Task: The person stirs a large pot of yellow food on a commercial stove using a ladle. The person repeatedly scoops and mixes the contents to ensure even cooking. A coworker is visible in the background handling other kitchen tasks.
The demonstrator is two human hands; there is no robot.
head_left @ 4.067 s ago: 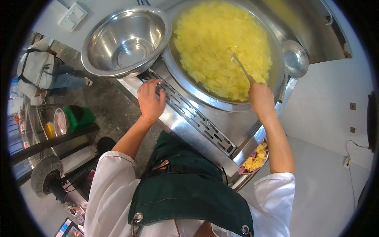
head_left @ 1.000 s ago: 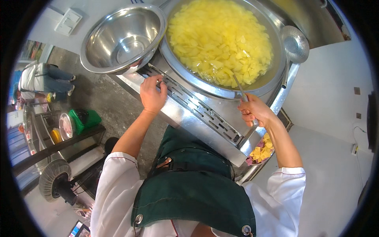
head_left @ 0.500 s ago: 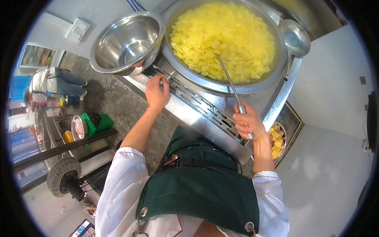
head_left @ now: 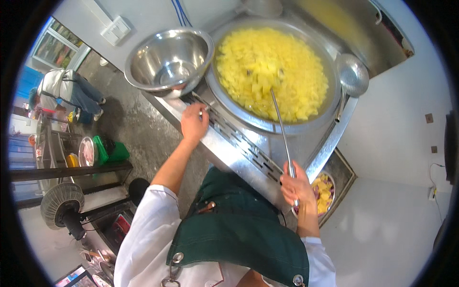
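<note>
My right hand (head_left: 295, 184) is wrapped round the grip of a long-handled metal cooking tool (head_left: 283, 131). The tool slants into a large wok (head_left: 224, 107) full of cut yellow potato pieces (head_left: 296, 71) in liquid. Potato pieces heap over its far end and hide the head, so ladle or spatula cannot be told. My left hand (head_left: 195, 122) is closed at the stove's front edge, beside the slotted grate (head_left: 246, 146). A small shiny part shows at its fingers; what they grip cannot be made out.
A steel bowl (head_left: 165, 79) stands left of the wok. A perforated skimmer (head_left: 353, 76) lies on the right rim. Below the stove's right side is a tub of cut pieces (head_left: 322, 191). A fan (head_left: 62, 205) and another person (head_left: 71, 91) are at the left.
The view has shifted, with the stove lower in it. The tool's far end has risen among the potatoes, lifting a heap of pieces. My left hand stays at the stove edge.
</note>
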